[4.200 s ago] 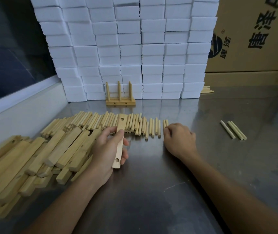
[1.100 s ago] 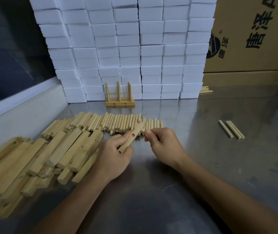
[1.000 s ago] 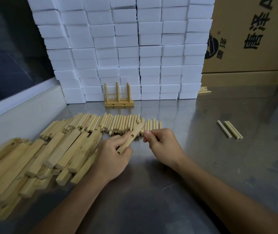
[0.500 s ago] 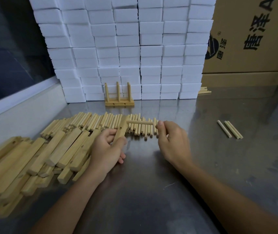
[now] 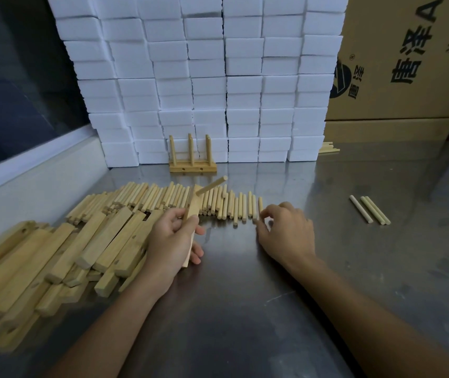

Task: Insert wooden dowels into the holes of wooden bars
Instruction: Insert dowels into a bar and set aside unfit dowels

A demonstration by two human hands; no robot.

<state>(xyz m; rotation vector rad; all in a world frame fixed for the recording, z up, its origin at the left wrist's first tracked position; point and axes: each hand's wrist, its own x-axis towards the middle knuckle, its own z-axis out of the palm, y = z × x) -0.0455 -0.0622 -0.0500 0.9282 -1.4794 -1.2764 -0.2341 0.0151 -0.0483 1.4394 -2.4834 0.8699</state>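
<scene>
bars: a loose pile along the table's left edge, none of them visibly fitted with dowels. most of the stock looks undone.

left hand: wrapped round one bar, held on edge over the table's middle, far end pointing toward the back. one dowel stands out of its far end, slanting up and right. judged seated in the first hole; depth not visible. any other holes are hidden from here, so i cannot count what remains on this bar. judged more to go, going by the finished piece.

dowels: a long row lying behind the held bar, running left to right across the middle. supply is ample.

rack: one finished piece at the back edge, against the white blocks, three dowels upright in its bar.

right hand: fingertips curled down at the right end of the row, touching or nipping the last dowel; cannot tell whether it is gripped yet.

spare dowels: three lying apart toward the right edge. a few more sticks at the back by the carton.

status: one unit done, second started, one dowel in.
</scene>
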